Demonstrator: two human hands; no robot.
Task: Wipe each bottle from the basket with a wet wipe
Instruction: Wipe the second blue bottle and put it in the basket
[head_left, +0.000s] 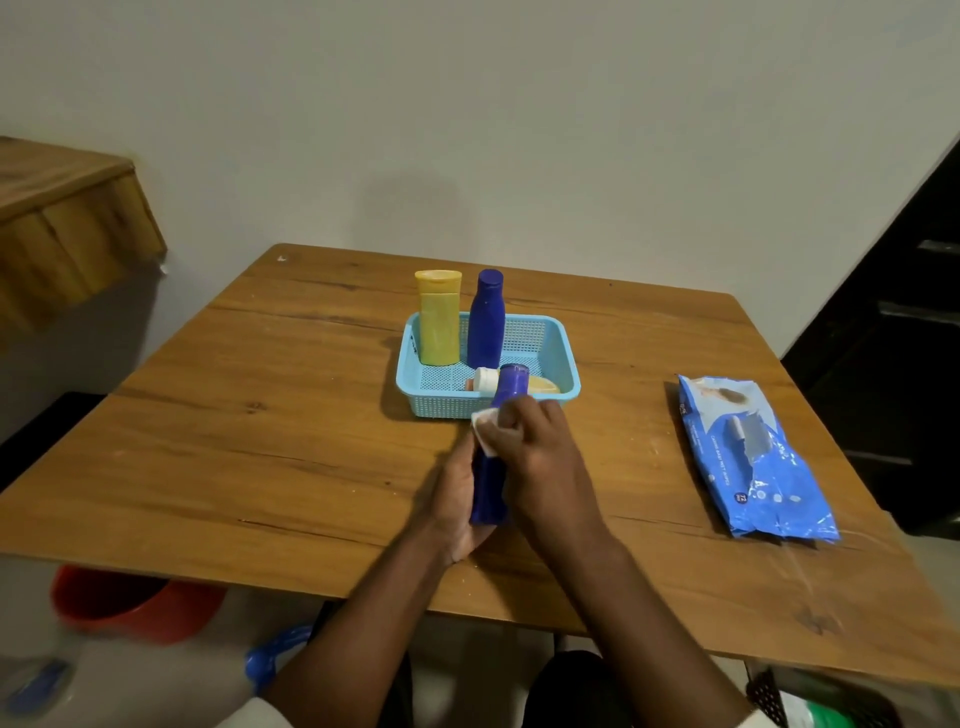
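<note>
From the head camera, a wooden tabletop (291, 415) fills the middle of the view, set against a pale wall. Toward its far edge sits a light blue basket (563, 358) with perforated walls. In the basket's far left corner a yellow bottle (439, 317) stands upright, and just beside it on the right stands a dark blue bottle (487, 319), also upright. Along the basket's near wall lies a small orange bottle with a white cap (487, 379), on its side (most of it is hidden behind the bottle being handled). In front of the basket, nearer the near edge of the tabletop, both hands work on a second dark blue bottle (489, 488), held above the tabletop with its cap tipped away toward the basket. The left hand (457, 499) cradles the lower part of this bottle, its fingers curled round the body from beneath. The right hand (535, 447) has its fingers clamped on a white wet wipe (485, 423), pressing it against the bottle's upper body. Near the right edge of the tabletop, well apart from the basket, lies a blue pack of wet wipes (753, 462), flat. Below the near left corner, on the floor, a red bucket (135, 603) shows.
</note>
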